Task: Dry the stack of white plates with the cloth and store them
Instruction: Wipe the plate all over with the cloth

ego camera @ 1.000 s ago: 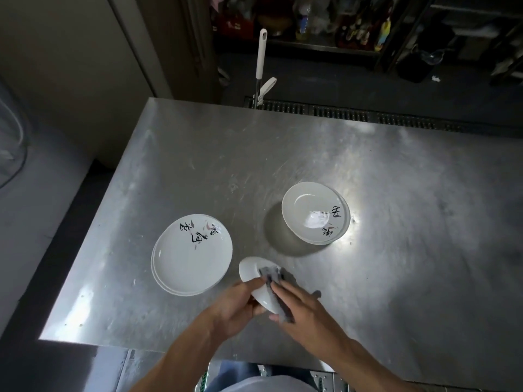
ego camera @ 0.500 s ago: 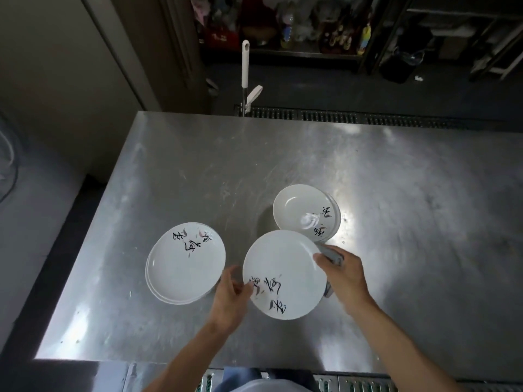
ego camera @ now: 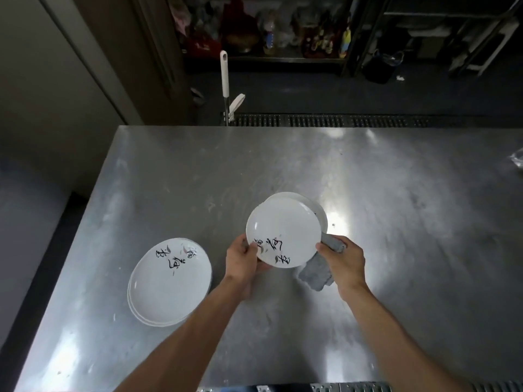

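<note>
Since half a second ago the plate (ego camera: 283,227) has moved away from the person. It now covers most of the far stack (ego camera: 323,219), right of the left stack (ego camera: 169,281) on the worktop (ego camera: 396,193). The left hand (ego camera: 243,258) pinches its rim. The right hand (ego camera: 343,257) grips the rim and the grey cloth (ego camera: 314,273). The plate's black brush characters are unreadable.

The held plate (ego camera: 283,230) covers nearly all of the stack (ego camera: 323,219) behind it. Only the far rim shows, so the count cannot be told. The cloth (ego camera: 314,274) disappears under the plate and the right hand (ego camera: 343,257) — the fingers of the left hand (ego camera: 240,258) are hidden beneath too. The shelf items (ego camera: 283,38) are dark blurs, and a clear thing (ego camera: 518,159) is cut off by the right edge.
</note>
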Motion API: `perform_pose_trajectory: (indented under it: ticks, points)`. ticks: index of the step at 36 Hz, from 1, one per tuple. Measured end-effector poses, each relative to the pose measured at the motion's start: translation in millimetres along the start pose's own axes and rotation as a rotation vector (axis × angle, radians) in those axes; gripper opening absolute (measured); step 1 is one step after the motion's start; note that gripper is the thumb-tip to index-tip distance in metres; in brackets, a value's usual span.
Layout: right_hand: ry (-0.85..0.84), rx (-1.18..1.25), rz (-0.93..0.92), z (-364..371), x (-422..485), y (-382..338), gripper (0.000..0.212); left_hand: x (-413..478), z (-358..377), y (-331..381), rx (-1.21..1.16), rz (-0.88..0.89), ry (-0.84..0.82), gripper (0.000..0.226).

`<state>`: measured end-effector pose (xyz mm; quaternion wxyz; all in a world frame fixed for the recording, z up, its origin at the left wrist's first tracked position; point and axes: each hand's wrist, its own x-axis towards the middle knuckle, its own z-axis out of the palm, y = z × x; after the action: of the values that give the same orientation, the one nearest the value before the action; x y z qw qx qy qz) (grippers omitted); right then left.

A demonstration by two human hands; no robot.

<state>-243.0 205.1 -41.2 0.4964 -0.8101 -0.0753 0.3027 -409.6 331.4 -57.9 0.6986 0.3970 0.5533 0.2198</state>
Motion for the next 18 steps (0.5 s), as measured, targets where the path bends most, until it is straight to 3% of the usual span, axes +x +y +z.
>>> perform_pose_trajectory:
  ticks: [13, 18]
  points:
    - [0.058, -0.025, -0.017, 6, 17, 21, 0.017, 54, 30, -6, 0.107, -0.038, 0.084, 0.029]
    - [0.047, -0.111, -0.02, 5, 34, 23, 0.022, 64, 32, -1, 0.341, 0.035, 0.053, 0.032]
